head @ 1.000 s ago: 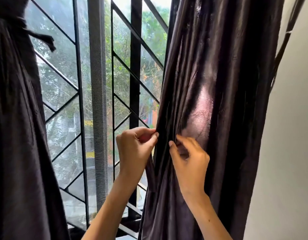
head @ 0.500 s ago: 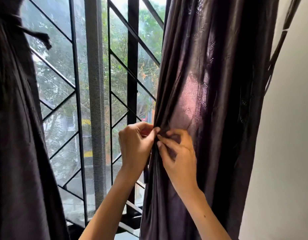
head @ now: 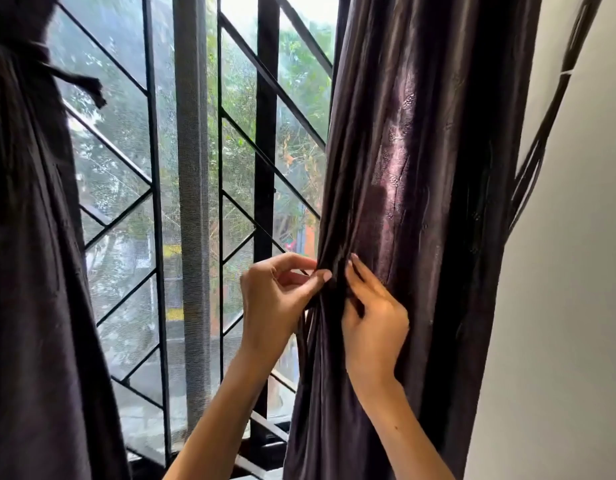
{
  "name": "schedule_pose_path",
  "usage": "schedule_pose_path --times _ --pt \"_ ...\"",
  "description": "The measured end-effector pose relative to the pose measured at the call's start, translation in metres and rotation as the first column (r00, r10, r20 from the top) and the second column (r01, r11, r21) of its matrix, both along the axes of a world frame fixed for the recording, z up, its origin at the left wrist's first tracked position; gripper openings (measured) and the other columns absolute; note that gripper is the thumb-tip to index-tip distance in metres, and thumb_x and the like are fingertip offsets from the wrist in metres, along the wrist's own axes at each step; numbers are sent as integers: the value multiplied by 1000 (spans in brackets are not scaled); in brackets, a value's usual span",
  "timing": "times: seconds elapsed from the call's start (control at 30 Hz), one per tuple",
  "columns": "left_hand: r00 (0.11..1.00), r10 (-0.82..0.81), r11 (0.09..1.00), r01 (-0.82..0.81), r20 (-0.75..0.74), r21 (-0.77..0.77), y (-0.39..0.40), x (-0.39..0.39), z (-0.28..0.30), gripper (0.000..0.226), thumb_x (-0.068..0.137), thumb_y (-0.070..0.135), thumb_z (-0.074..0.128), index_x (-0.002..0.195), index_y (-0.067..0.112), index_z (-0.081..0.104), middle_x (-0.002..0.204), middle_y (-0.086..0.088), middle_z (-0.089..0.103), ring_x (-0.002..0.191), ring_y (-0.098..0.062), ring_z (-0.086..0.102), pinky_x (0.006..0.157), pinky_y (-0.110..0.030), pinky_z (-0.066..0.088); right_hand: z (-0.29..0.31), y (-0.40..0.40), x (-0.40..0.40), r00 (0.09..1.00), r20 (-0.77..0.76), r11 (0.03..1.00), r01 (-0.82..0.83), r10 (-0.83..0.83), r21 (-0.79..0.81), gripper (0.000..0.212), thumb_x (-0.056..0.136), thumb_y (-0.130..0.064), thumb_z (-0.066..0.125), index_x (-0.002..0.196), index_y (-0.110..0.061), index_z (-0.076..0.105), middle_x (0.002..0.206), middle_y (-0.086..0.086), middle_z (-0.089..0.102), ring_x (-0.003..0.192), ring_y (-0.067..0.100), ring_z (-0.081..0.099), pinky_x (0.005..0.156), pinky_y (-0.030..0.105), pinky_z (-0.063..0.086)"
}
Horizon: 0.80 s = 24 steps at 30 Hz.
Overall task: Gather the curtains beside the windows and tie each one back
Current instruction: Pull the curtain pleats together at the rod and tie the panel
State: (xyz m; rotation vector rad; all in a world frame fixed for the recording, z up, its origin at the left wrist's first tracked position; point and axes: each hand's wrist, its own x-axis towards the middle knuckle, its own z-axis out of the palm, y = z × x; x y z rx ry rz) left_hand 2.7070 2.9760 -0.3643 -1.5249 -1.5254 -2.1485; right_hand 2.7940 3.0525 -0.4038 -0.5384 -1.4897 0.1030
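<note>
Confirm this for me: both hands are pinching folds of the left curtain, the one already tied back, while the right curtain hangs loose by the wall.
Not quite. The head view shows the left hand and right hand pinching folds of the right curtain, the loose one by the wall. The left curtain, already tied back, is not touched.

Both hands, left hand [head: 275,299] and right hand [head: 374,323], pinch right curtain [head: 420,168] folds.

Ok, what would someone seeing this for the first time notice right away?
Two bare hands meet at the inner edge of the dark right curtain: the left hand pinches its folds, the right hand gathers fabric beside it. On the far left, the left curtain is already tied, before a barred window.
</note>
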Motion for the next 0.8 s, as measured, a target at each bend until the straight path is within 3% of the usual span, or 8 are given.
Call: schedule_pose_path --times 0.13,0.27,0.4,0.5,0.63,0.8 --pt "999 27 999 -26 -37 28 -2 -2 -1 12 69 16 83 72 15 72 64 3 71 60 -7 67 61 -25 55 -5 -10 1 991 69 993 -113 112 20 52 75 12 63 114 -21 69 103 -5 56 86 6 57 70 18 48" --pt "985 152 987 -147 -82 64 -4 0 -1 15 71 11 82 69 22 70 61 9 69 58 0 65 61 -25 56 -3 -11 7 977 -18 977 -213 213 -10 45 80 8 62 114 -20 69 98 -6 55 77 8 57 65 29 52" --pt "948 280 959 -270 -152 83 -2 3 -1 10 72 13 80 70 18 72 59 14 66 56 4 63 56 -18 52 -5 -18 6 965 -78 968 -247 249 39 38 79 -2 58 112 -16 70 95 -4 58 73 6 56 64 24 50" --pt "967 211 976 -200 -144 84 0 4 -3 8 75 14 79 71 17 72 59 13 66 55 6 61 55 -12 47 -5 -17 2 955 -5 955 -296 296 -5 41 79 -2 55 115 -17 69 96 -5 56 77 2 56 69 20 48" --pt "997 32 998 -27 -71 64 -3 3 -5 1 78 18 76 77 17 75 67 10 72 63 -5 67 60 -25 53 -4 -11 3 935 38 935 -350 352 -62 41 80 1 53 114 -15 70 96 -10 53 79 4 57 67 19 46" --pt "995 93 994 -91 -28 61 1 2 1 12 67 26 84 68 19 74 60 8 70 55 -7 63 56 -25 50 -3 -14 5 917 126 925 -369 379 -93 36 81 -14 51 110 -16 71 100 -12 52 74 1 54 67 19 44"
